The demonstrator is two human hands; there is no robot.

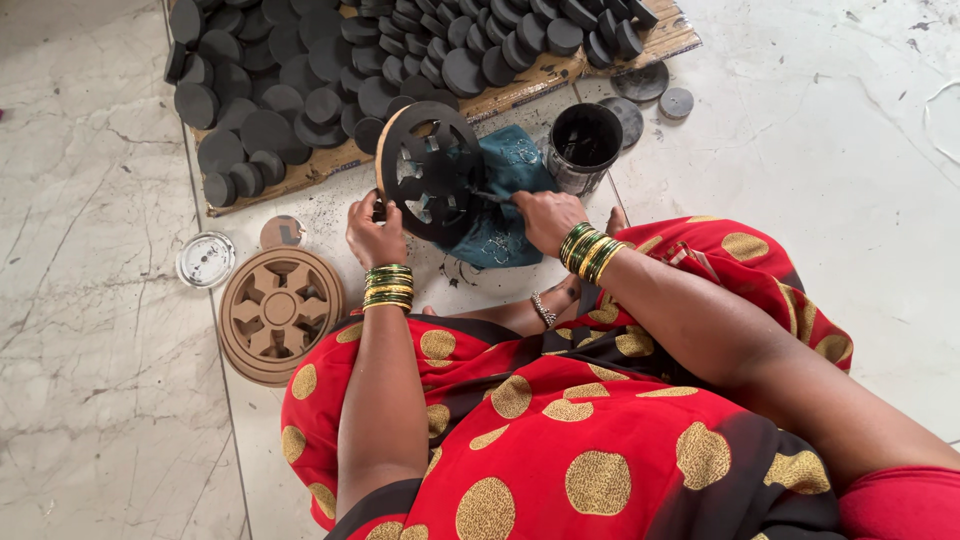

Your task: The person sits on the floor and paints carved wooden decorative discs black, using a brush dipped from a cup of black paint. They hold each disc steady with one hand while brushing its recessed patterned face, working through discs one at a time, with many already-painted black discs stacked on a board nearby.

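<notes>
My left hand (pixel 372 232) grips the lower left rim of a black painted wheel-shaped disc (pixel 428 170), holding it on edge above a teal cloth (pixel 512 200) on the floor. My right hand (pixel 545 216) pinches a thin paintbrush (pixel 492 196) whose tip touches the disc's cut-out centre. Just beyond my right hand stands an open metal tin of black paint (pixel 585 145). Both wrists carry green and gold bangles.
An unpainted brown wheel-shaped disc (pixel 280 314) lies flat on the marble floor by my left forearm, with a tin lid (pixel 205 259) and a small brown disc (pixel 283 232) nearby. Several black painted round discs (pixel 300 70) dry on cardboard (pixel 330 165) ahead. My red, gold-dotted clothing fills the foreground.
</notes>
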